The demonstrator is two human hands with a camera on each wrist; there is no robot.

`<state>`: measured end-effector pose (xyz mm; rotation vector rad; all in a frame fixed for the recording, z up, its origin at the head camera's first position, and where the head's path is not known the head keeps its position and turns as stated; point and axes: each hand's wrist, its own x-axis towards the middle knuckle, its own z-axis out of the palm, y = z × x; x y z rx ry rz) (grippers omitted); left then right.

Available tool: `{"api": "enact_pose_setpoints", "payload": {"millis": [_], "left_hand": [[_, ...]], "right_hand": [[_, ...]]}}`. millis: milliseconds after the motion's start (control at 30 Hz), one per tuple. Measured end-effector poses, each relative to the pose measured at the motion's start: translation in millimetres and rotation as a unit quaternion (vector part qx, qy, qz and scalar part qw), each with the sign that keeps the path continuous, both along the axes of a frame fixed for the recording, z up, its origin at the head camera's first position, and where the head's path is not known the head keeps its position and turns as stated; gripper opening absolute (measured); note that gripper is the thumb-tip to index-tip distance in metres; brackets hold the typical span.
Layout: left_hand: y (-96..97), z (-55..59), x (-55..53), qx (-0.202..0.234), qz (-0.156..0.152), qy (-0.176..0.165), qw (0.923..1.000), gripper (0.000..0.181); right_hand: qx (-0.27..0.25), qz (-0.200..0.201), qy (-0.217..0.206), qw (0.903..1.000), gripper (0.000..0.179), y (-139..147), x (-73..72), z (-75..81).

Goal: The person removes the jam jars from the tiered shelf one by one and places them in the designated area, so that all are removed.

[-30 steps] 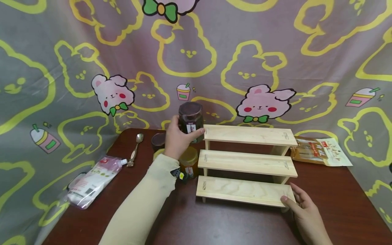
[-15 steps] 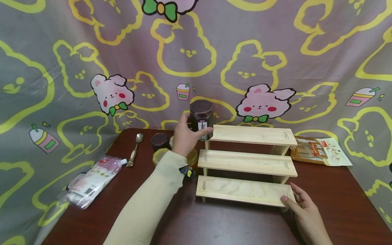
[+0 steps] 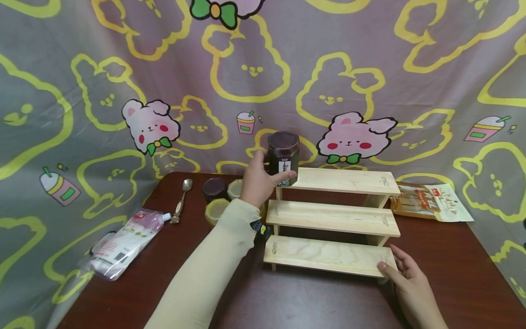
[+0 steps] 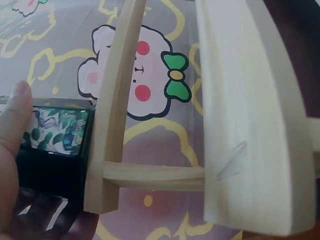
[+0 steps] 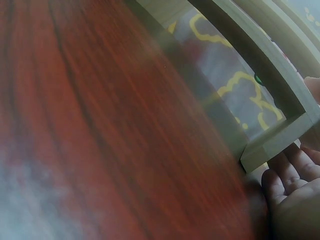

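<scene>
My left hand [image 3: 260,182] grips a dark jar [image 3: 282,148] with a purple lid and white label, upright at the left end of the top tier. In the left wrist view the jar [image 4: 52,172] is right beside the shelf edge, thumb across its printed label. A pale three-tier wooden display shelf [image 3: 328,218] stands on the table. At the right end of its lowest tier, my right hand [image 3: 412,285] pinches the board, thumb on top. The right wrist view has the fingers [image 5: 287,175] around the shelf's corner.
Left of the shelf stand another dark-lidded jar [image 3: 214,188], a yellow-lidded jar [image 3: 215,210] and a pale-lidded jar [image 3: 235,188]. Farther left lie a spoon [image 3: 181,201] and a spouted pouch [image 3: 127,246]. A snack packet [image 3: 427,202] lies right of the shelf; a patterned curtain [image 3: 255,68] hangs behind.
My left hand has carried the dark jar rightward to the top tier's left end, uncovering the jars behind the arm. My right hand has stayed on the lowest tier.
</scene>
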<state>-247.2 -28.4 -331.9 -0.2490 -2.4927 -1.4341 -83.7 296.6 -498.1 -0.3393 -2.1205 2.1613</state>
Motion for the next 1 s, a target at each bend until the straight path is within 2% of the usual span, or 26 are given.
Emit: {"api": "enact_pose_setpoints", "payload": {"millis": [233, 433, 733, 1000], "left_hand": [[4.3, 6.1, -1.5, -0.013, -0.036, -0.020, 0.9991, 0.067], [15.8, 8.7, -2.4, -0.020, -0.061, -0.038, 0.9972, 0.071], [43.0, 11.4, 0.4, -0.043, -0.079, -0.040, 0.9952, 0.067], [60.0, 12.0, 0.9, -0.054, -0.088, -0.049, 0.9934, 0.072]], "right_hand": [[-0.002, -0.001, 0.011, 0.9999, 0.082, 1.1, -0.5, -0.2], [0.009, -0.002, 0.006, 0.9999, 0.082, 0.2, -0.5, 0.2], [0.023, -0.002, -0.006, 0.9997, 0.083, -0.7, -0.2, 1.3], [0.031, -0.003, -0.020, 0.9993, 0.085, -0.6, -0.4, 1.6]]}}
